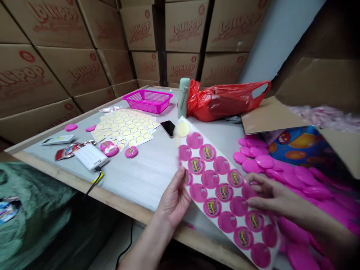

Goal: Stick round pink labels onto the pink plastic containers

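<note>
A long sheet of round pink stickers (pixel 224 192) is tilted in front of me above the table's front edge. Some stickers carry a printed logo, others are plain pink with a small label, and one spot at the far end shows pale yellow backing. My left hand (pixel 174 198) grips the sheet's left edge, thumb on top. At the right edge, my right hand (pixel 264 193) has its thumb and fingers curled close to the stickers, slightly blurred. Beneath and beside that hand lies a heap of pink round cases (pixel 264 162).
Yellow-dotted backing sheets (pixel 123 125), a pink basket (pixel 147 101), a phone (pixel 168 128), a white power bank (pixel 90 156) and stickered pink cases (pixel 109 148) lie on the table (pixel 146 176). A green flask (pixel 183 98), red bag (pixel 225 101) and open carton (pixel 281 116) stand behind.
</note>
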Motion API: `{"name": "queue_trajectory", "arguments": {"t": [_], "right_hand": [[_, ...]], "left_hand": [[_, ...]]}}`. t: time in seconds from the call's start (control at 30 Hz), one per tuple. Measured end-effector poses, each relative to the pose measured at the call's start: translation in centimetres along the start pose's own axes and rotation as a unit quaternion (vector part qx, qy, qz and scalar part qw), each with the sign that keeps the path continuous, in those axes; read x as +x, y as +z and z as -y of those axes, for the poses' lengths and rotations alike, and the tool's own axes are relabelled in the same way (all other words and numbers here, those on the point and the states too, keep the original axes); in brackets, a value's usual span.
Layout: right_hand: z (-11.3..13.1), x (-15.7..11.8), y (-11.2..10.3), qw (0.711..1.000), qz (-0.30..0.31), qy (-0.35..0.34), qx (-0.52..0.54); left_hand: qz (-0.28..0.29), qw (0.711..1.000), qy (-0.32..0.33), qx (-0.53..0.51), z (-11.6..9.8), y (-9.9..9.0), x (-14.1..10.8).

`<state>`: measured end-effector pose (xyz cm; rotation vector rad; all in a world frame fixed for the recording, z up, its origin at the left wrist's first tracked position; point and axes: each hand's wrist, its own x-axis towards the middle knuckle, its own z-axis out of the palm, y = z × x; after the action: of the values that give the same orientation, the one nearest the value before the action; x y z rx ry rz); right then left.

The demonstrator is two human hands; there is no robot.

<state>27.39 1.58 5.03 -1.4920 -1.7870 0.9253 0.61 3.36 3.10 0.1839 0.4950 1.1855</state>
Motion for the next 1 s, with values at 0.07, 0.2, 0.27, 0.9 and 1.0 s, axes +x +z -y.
{"name": "queue_trajectory", "arguments": {"t": [0.07, 0.2, 0.27, 0.9, 1.0], "right_hand": [[0.1, 1.0, -1.3, 0.997, 0.004, 0.004, -0.078], [3.3, 2.1, -0.1, 0.979, -0.107, -0.095, -0.146], [5.1, 2.4, 2.1, 0.979, -0.067, -0.165, -0.105], [9.9, 5.9, 4.2, 0.995, 0.034, -0.091, 0.001], [10.3, 5.9, 4.1, 0.987, 0.028, -0.149, -0.044]], "left_hand": [[-0.032, 0.996, 0.058, 0.052, 0.1, 0.3, -0.5], [-0.025, 0.989, 0.081, 0.125, 0.9, -0.1, -2.3], [-0.011, 0.986, 0.078, 0.145, 1.2, -0.5, -2.9], [0.055, 0.998, 0.029, 0.025, -2.1, -1.7, -1.8], [0.05, 0.997, 0.043, 0.026, -1.9, -1.3, -1.7]]}}
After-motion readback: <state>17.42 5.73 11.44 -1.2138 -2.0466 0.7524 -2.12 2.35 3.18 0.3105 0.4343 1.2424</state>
